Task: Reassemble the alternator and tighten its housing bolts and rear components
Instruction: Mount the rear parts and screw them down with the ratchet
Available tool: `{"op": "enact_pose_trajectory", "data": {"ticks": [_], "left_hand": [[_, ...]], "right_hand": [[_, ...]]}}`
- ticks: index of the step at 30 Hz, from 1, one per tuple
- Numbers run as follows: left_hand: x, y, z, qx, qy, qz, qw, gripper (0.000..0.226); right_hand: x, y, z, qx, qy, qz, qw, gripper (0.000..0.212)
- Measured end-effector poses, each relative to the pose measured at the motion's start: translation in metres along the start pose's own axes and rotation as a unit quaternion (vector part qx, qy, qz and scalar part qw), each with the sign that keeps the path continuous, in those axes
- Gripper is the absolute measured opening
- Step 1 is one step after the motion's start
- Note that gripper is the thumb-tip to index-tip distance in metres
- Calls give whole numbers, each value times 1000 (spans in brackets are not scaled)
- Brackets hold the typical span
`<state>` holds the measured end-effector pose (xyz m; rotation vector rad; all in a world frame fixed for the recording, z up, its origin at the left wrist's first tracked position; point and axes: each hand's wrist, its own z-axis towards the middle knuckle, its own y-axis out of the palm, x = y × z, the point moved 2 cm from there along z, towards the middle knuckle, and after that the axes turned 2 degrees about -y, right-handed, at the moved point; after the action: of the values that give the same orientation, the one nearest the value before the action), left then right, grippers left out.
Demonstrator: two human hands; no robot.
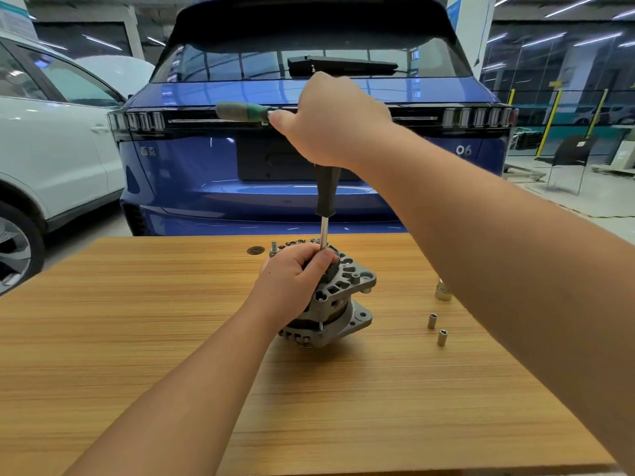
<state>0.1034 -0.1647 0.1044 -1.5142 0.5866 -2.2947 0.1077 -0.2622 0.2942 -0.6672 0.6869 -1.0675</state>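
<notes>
Grey cast-metal alternator (338, 300) sits near the middle of the wood-grain tabletop (171, 338), its shaft axis upright, slightly tilted, rear end up, mounting ears pointing right. Left hand (295, 273) grips the top of the alternator, fingers curled round the dark rear part and thumb lying against the tool shaft. Right hand (330, 121) is wrapped round the T-handle driver (324, 187) above the alternator; its green-and-grey crossbar grip sticks out left of the fist, the black stem and steel shaft run straight down onto the alternator's rear face. Right of the alternator, well apart from it, lie three small silver sockets (432, 320), the largest one furthest back. Just behind the alternator, a dark round disc (255, 250) lies flat on the table. Beyond the alternator stands a blue car's rear (213, 173), badge reading "06" on its right side, left badge too blurred to read. Left of it, a white car (51, 149).
</notes>
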Motion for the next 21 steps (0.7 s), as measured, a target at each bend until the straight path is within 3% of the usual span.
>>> {"op": "enact_pose_trajectory", "data": {"ticks": [4, 7, 13, 16, 21], "left_hand": [[-3, -1, 1, 3, 1, -4, 1000, 26], [-3, 0, 1, 3, -7, -20, 1000, 23], [1, 0, -1, 4, -5, -21, 1000, 29], [1, -3, -3, -3, 3, -27, 1000, 29], [3, 0, -2, 1, 3, 10, 1000, 28]], "right_hand": [[0, 5, 2, 38, 43, -37, 998, 34], [-2, 11, 2, 44, 36, -33, 998, 42], [-3, 11, -12, -26, -153, 138, 978, 50], [-4, 7, -18, -42, -193, 188, 962, 45], [2, 11, -13, 32, -58, 56, 996, 58]]}}
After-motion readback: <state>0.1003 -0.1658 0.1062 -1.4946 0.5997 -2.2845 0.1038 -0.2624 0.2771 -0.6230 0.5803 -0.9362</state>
